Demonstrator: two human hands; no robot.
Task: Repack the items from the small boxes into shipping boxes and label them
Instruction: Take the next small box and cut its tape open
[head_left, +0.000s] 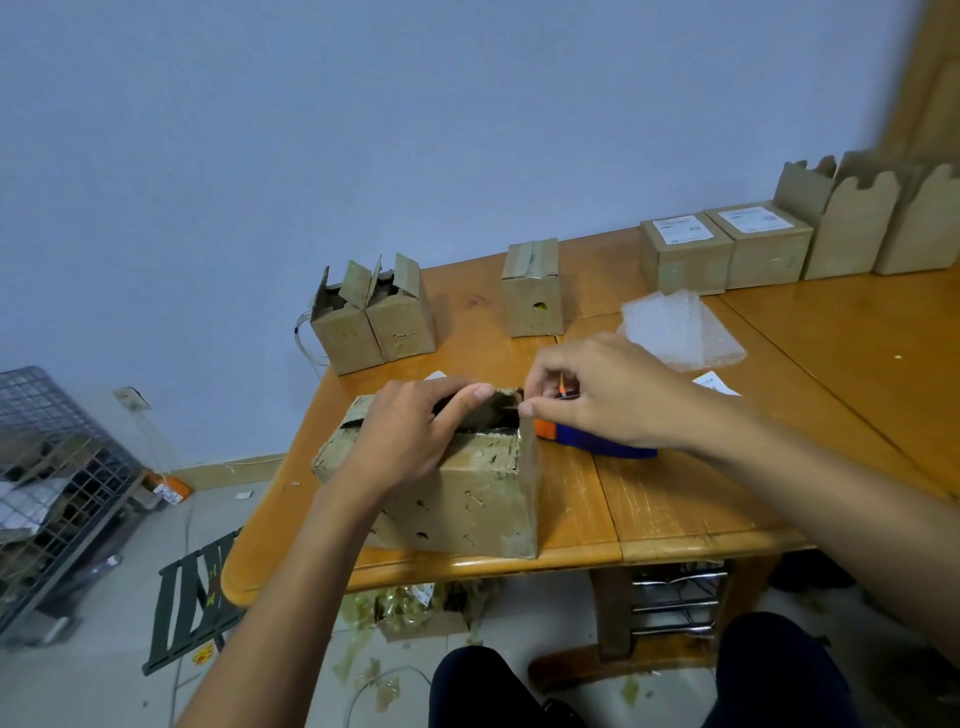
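Fingers of the left hand (405, 441) curl over the top flap of the worn brown cardboard box (467, 499) at the near edge of the orange-brown wooden table (675, 499), seemingly to steady it and hold the flap up. The right hand (597, 395) pinches a small orange-tipped tool (562, 387), probably a cutter, at the box's far top corner, probably to slit tape.

Tape dispenser (597, 441) lies right of the worn box (457, 499) on table (675, 504).
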